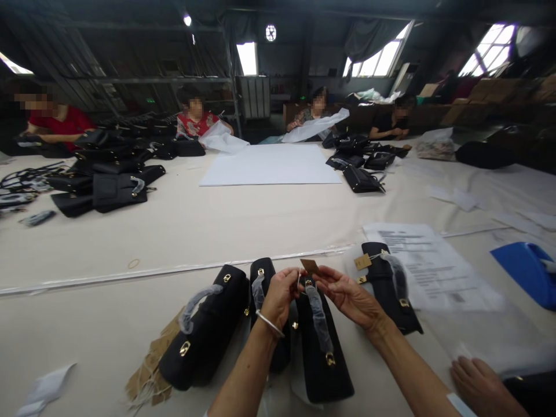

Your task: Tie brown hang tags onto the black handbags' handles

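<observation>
Left hand pinched white string, right hand a brown tag, over the black handbag at lower centre, its long axis running from between the hands toward the bottom edge.

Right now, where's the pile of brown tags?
In the head view, the pile of brown tags lies at lower left on the pale table, along the left side of the leftmost near black handbag.
</observation>
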The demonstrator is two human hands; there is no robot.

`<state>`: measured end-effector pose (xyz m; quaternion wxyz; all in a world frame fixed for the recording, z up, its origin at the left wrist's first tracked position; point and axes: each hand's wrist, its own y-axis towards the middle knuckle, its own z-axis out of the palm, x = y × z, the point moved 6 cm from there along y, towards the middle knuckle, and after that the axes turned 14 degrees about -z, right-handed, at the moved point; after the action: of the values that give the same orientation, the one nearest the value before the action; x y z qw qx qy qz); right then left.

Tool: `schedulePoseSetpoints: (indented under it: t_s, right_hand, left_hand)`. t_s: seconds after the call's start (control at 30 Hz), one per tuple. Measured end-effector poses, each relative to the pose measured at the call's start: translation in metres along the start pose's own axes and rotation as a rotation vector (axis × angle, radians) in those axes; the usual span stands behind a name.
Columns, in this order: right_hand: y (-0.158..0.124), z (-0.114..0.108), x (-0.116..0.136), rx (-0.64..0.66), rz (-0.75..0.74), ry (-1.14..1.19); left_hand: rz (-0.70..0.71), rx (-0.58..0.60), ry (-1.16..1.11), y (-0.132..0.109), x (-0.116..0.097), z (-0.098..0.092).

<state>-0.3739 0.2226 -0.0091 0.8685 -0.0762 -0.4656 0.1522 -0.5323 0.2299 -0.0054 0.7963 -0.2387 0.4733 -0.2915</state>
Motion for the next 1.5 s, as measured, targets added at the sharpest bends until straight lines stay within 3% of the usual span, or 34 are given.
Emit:
schedulePoseSetpoints:
  t_s: [0.2,0.3,0.4,0.53,0.6,0.67,0.8,0.93,1.07,1.27,1.4,1.5]
  right_hand:
    - [0.006,0.003,0.012,0.023,-0.171,-0.542]
    - [0.007,0.012,0.027,0.067,-0.214,-0.844]
    - [0.009,0.024,0.037,0.113,-0.269,-1.014]
    - [0.011,0.027,0.029,0.126,-0.269,-0.963]
    - [0.011,0.020,0.024,0.069,-0.253,-0.936]
    - [0.008,0.011,0.022,-0.003,-0.250,-0.916]
    - [-0.011,-0.002,0.010,-0.029,-0.173,-0.886]
    - [-0.038,0.003,-0.007,0.062,-0.104,-0.855]
    - [-0.056,0.014,-0.024,0.052,-0.044,-0.719]
    - [-0.061,0.017,-0.035,0.052,-0.019,-0.775]
    - [-0.060,0.018,-0.030,0.125,-0.006,-0.830]
    - [-0.060,0.021,-0.024,0.146,-0.058,-0.921]
  left_hand:
    - [-0.003,0.020,-0.097,-0.007,0.002,-0.005]
    - [0.025,0.051,-0.019,-0.015,0.001,-0.002]
    - [0.181,-0.019,0.388,-0.025,-0.006,0.004]
    - [0.569,-0.309,1.280,-0.040,-0.027,0.024]
    - [0.609,-0.348,1.572,-0.039,-0.035,0.030]
    - [0.519,-0.335,1.697,-0.032,-0.045,0.025]
    - [0.348,-0.333,1.712,-0.014,-0.071,0.005]
    - [0.354,-0.404,1.700,0.002,-0.089,0.005]
    - [0.330,-0.377,1.720,0.015,-0.091,0.017]
    - [0.452,-0.549,1.590,0.022,-0.112,0.016]
    - [0.507,-0.480,1.540,0.001,-0.103,0.019]
    - [0.657,-0.405,1.423,-0.050,-0.086,0.016]
